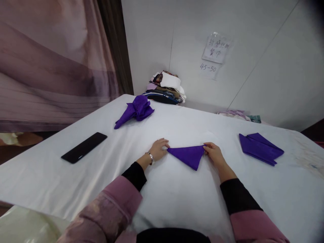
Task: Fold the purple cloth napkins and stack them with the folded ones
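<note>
At the far left of the white table (177,199) lies a black slab (84,147), perhaps a phone. Beyond it and to its right sits a purple bundle (138,108), gathered and ruffled, with one tapered end pointing toward the slab.

Next comes the left hand (158,150), a bracelet (151,158) at its wrist; its fingers close on the left tip of a purple cloth (188,156). The cloth is near the middle of the table, in front of the person, stretched between both hands. The step in hand appears to be holding a fold taut and lining up its edge; a further fold would call for keeping both corners pinched and the edge straight.

The cloth looks like a lopsided triangle: a nearly straight far edge, a point toward the person, a smooth plain surface. How many layers it has, I cannot tell.

The right hand (214,154) pinches the far right corner between thumb and fingers. Farther right lies a folded piece (259,149), purple, flat and angular, untouched.
</note>
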{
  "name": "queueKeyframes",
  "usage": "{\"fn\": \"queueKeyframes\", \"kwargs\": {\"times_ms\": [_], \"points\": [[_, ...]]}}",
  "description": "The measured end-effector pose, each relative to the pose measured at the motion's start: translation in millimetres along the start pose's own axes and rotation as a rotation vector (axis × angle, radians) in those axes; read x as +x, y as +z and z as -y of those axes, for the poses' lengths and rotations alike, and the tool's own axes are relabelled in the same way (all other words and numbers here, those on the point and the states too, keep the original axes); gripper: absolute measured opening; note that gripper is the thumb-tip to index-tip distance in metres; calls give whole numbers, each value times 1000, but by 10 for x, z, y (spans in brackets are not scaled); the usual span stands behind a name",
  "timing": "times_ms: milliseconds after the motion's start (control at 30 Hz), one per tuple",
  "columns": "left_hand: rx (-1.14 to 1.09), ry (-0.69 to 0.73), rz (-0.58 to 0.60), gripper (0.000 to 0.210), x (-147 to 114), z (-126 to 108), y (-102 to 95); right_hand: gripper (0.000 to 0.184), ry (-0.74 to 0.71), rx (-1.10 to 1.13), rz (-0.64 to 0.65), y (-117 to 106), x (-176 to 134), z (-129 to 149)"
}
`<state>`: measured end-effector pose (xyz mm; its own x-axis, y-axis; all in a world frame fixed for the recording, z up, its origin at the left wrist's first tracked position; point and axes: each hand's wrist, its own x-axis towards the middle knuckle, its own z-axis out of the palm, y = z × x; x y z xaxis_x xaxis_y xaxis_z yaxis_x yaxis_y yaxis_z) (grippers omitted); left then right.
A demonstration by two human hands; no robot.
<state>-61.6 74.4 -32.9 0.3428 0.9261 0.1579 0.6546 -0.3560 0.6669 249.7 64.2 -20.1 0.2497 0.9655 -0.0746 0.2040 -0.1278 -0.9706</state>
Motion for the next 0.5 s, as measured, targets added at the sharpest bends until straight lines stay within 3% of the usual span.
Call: {"fn": "queueKeyframes", "kwargs": {"times_ms": [200,500], "points": [[-2,-10,27,12,0,-47,-3,33,-16,15,-2,0,23,-38],[87,-34,120,16,-59,-219,-53,33,-81,56,-7,10,41,-90]]}}
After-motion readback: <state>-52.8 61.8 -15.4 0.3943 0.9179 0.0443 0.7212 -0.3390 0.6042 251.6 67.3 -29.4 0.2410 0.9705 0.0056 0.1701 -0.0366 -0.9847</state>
